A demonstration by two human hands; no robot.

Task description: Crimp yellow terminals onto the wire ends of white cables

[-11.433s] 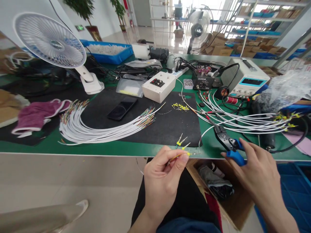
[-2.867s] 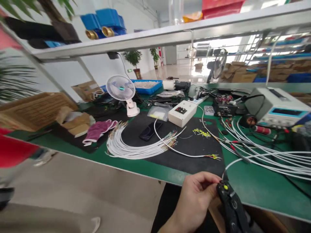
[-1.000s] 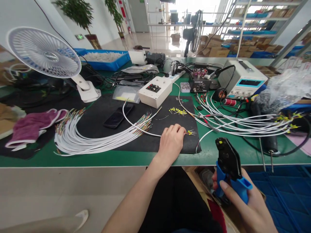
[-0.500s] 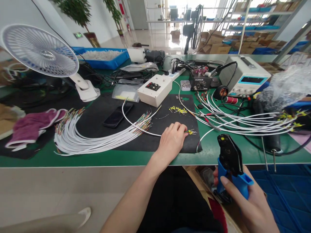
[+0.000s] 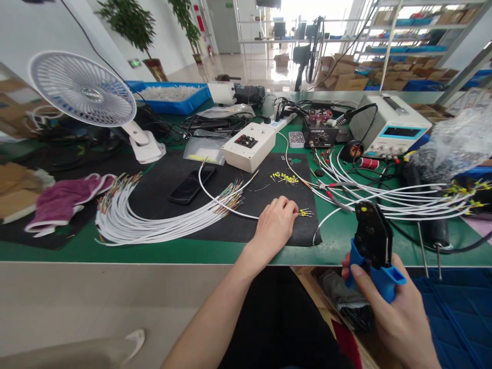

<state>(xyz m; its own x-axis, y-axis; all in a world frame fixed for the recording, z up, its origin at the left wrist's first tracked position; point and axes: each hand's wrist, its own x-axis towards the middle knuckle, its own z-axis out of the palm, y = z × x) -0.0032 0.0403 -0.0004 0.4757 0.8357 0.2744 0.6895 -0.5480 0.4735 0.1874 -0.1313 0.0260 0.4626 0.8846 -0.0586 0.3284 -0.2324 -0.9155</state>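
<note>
"How's the left arm (image 5: pixel 221 310) lying?"
"Bare and stretched forward from the bottom of the view, with the left hand (image 5: pixel 275 223) palm down, knuckles raised, fingers (image 5: pixel 291 206) bent. Their tips are too hidden to say whether they pinch."
"And the right hand (image 5: pixel 397 305)?"
"Lower, nearer the body, curled in a grip, its thumb (image 5: pixel 366 285) slanting up and left."

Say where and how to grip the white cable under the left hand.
Probably pinch the white cable from above by its jacket, beside the left hand: there it runs low over the black mat, while thin yellow-tipped wires beyond fan out.
</note>
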